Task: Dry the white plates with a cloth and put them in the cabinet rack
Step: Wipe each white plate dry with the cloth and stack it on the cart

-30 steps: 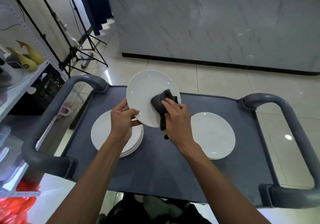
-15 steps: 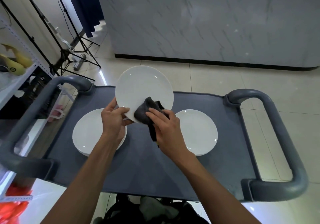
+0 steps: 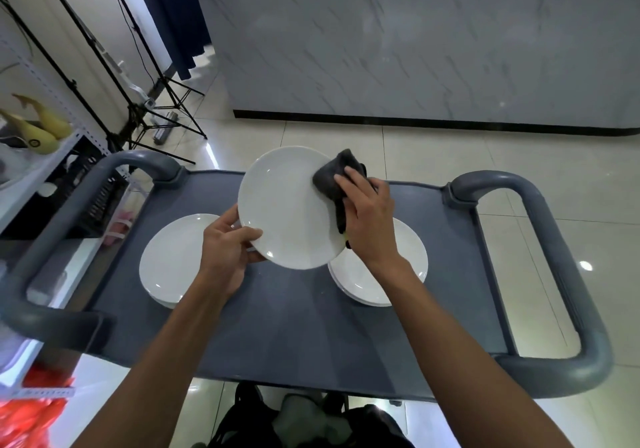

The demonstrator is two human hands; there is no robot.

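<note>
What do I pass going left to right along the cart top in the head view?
Left cart handle → left stack of plates → left hand → held plate → dark cloth → right hand → right stack of plates → right cart handle.

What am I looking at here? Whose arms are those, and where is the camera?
There is no machine here. The arms belong to a person, and the camera sits on that person's head, looking forward and down, so you see what they see. In front of them is a grey cart with rounded handles at each side. The left hand grips the edge of a white plate, holding it tilted above the cart. The right hand presses a dark cloth against the plate to dry it. More white plates lie on the cart: a left stack and a right stack.
</note>
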